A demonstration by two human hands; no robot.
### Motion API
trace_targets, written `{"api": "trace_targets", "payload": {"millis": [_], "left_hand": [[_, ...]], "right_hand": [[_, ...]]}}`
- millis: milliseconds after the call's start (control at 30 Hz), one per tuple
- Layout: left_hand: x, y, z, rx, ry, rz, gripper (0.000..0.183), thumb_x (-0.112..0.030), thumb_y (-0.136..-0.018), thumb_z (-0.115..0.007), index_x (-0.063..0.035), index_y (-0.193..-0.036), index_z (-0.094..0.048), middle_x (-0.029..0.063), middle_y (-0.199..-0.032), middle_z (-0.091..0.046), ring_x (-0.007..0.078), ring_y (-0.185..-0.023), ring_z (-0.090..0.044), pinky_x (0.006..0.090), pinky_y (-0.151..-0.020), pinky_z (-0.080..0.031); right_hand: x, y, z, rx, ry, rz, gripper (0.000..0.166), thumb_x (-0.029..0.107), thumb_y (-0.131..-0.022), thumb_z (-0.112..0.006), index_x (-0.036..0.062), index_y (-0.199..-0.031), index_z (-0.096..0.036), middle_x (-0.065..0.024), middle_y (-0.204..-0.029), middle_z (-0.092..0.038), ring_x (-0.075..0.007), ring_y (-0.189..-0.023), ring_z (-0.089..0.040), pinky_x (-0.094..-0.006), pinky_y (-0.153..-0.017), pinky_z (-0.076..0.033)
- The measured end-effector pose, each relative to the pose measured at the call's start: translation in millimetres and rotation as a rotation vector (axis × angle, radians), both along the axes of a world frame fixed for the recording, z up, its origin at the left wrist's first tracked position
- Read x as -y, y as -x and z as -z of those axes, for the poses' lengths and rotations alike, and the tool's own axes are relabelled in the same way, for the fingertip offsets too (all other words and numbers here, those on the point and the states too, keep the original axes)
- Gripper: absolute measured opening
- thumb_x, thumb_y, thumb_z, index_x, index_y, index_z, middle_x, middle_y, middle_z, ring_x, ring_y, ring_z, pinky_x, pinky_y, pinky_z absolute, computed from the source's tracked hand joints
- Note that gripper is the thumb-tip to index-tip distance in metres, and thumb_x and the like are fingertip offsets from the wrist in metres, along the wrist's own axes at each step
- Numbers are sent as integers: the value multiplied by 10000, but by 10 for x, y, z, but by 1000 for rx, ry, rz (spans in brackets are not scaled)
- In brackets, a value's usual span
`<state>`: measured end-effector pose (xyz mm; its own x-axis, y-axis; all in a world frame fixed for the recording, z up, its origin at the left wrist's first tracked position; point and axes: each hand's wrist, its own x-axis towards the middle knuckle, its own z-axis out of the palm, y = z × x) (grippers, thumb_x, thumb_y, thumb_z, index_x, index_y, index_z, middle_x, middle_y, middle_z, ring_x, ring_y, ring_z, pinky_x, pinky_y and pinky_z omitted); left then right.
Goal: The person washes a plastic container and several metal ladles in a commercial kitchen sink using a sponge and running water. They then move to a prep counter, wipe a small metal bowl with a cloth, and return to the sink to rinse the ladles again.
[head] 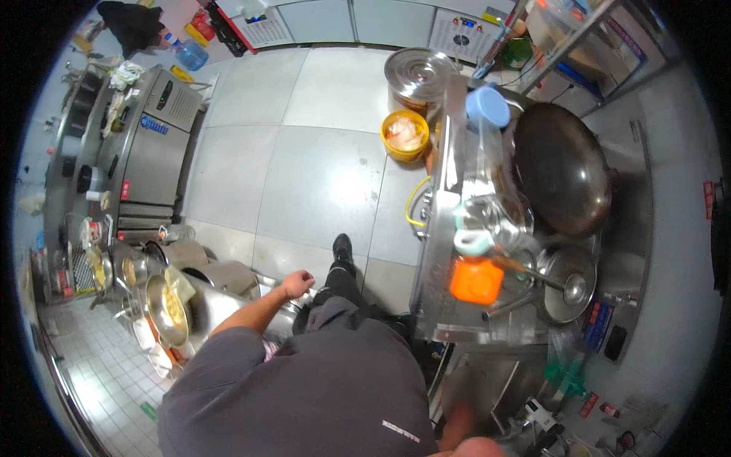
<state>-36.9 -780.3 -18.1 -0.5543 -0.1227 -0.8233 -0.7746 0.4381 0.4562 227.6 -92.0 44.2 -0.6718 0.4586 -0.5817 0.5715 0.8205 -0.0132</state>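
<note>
My left hand (298,284) hangs beside the steel counter on the left, its fingers loosely curled and nothing visible in them. Nearest to it are a steel stockpot (233,278) and the counter edge. At the bottom right my right hand (464,403) is low by the steel sink (490,371), dark and blurred, so its fingers and anything in them cannot be made out. Ahead on the right, the steel stove counter (431,308) bears an orange container (477,280), a ladle (574,288) resting over a round steel pan (551,305), and a large dark wok (562,168).
A yellow bucket (405,137) with pale contents and a steel-lidded pot (421,74) stand on the tiled floor (320,171) by the stove. A yellow hose (412,201) bows out there. At left, a metal bowl of yellowish food (168,311) sits near a steel refrigerated counter (154,165).
</note>
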Motion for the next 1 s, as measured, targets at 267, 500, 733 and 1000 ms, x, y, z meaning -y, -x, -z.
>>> {"api": "trace_targets", "payload": {"millis": [267,500,733,1000], "left_hand": [[1030,324,1006,18,-141,-366,214,-205,-896,-638,-9,-982,-647,91,-819,-700,183,-703,-700,329,-677,-562],[1535,600,944,22,-215,-637,203,-211,-903,-632,-20,-970,-626,75,-807,-687,180,-684,-688,324,-642,-545],[2316,788,447,-90,-164,-859,210,-219,-909,-628,-27,-995,-631,72,-820,-683,166,-716,-679,320,-685,-548],[3135,870,-473,-20,392,-883,264,-306,-866,-577,-62,-865,-677,144,-821,-718,314,-739,-690,420,-730,-543]], "right_hand": [[1895,1644,-1517,-587,869,873,295,180,-1013,-552,52,-1278,-558,-62,-1176,-616,-217,-1044,-596,-402,-884,-541],[3908,4453,-1533,-395,807,627,247,26,-908,-693,-66,-1133,-650,-108,-992,-678,-167,-760,-633,-291,-716,-559],[4974,6957,-572,-503,637,129,245,74,-839,-762,-29,-1060,-737,-67,-910,-743,-146,-819,-667,-278,-803,-533],[5472,9050,702,-472,141,-632,203,186,-777,-774,9,-874,-755,-180,-851,-738,-346,-773,-702,-436,-749,-549]]}}
